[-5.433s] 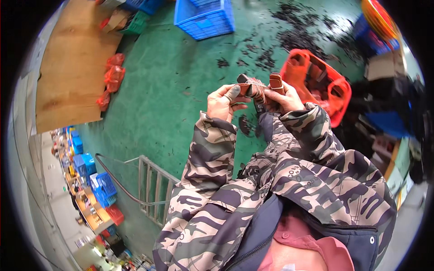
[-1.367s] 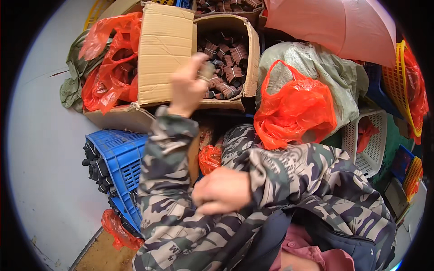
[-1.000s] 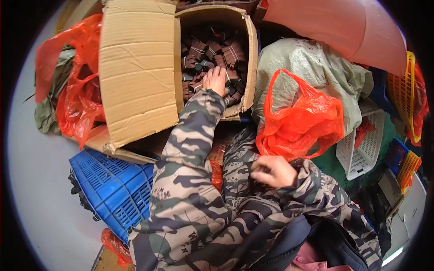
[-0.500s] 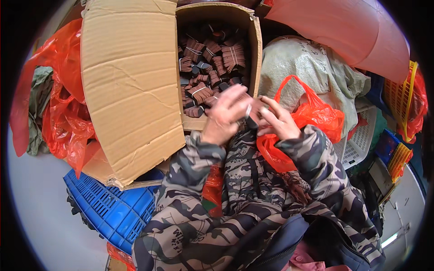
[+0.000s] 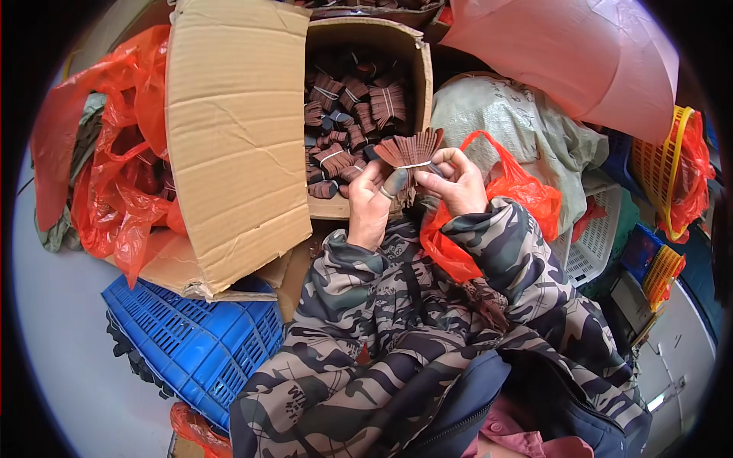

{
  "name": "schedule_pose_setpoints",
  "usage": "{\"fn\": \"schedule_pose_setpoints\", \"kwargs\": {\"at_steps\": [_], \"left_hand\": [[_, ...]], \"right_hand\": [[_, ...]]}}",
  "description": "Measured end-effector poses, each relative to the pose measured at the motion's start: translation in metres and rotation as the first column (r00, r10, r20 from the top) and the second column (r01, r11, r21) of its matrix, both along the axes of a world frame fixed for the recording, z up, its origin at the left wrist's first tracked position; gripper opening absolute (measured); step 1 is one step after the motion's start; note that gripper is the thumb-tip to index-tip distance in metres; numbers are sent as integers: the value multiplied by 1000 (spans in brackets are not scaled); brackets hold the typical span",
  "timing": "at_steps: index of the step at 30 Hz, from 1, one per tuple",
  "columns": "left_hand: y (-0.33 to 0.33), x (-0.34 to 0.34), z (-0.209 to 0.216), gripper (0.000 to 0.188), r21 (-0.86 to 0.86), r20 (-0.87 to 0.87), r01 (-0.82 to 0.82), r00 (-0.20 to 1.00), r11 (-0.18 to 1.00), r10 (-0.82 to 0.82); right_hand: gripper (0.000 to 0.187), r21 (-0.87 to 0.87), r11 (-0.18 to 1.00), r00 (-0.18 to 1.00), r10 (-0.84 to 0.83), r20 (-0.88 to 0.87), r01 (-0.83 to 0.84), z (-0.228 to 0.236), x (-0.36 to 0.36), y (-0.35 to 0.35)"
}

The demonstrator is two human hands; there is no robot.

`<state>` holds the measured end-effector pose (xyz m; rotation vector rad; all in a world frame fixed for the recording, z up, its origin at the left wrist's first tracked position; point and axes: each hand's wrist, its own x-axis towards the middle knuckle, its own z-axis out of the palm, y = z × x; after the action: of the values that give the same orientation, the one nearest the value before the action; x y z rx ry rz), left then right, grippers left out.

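Observation:
Between my two hands is a bundle of thin brown strips (image 5: 411, 149), bound round its middle by a white band and fanned out at the top. My left hand (image 5: 371, 204) pinches its left side, and the thumb there looks dark grey, as if covered. On the right side, my right hand (image 5: 463, 185) grips the bundle with thumb and fingers. Just beyond it stands an open cardboard box (image 5: 425, 84) with several similar banded bundles (image 5: 334, 159) lying loosely inside.
A large box flap (image 5: 237, 145) stands up at the left, beside red plastic bags (image 5: 126, 191). Below it sits a blue crate (image 5: 195, 336). To the right are a red bag (image 5: 527, 191), a white woven sack (image 5: 511, 114), a white basket (image 5: 599, 237) and a pink cover (image 5: 565, 53).
The bundle was blurred and low between moving hands; now it is held steady and fanned out. My left hand has turned, with its thumb on the bundle. The view has shifted slightly.

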<state>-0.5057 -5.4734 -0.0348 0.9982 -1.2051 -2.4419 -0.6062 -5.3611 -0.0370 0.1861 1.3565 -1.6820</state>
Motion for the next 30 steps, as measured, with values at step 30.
{"fn": "schedule_pose_setpoints", "kwargs": {"at_steps": [30], "left_hand": [[-47,-15,-122,40,-630,741,715,670,303,-41]], "right_hand": [[30,148,975,985,160,65,-168,3,-7,115]]}}
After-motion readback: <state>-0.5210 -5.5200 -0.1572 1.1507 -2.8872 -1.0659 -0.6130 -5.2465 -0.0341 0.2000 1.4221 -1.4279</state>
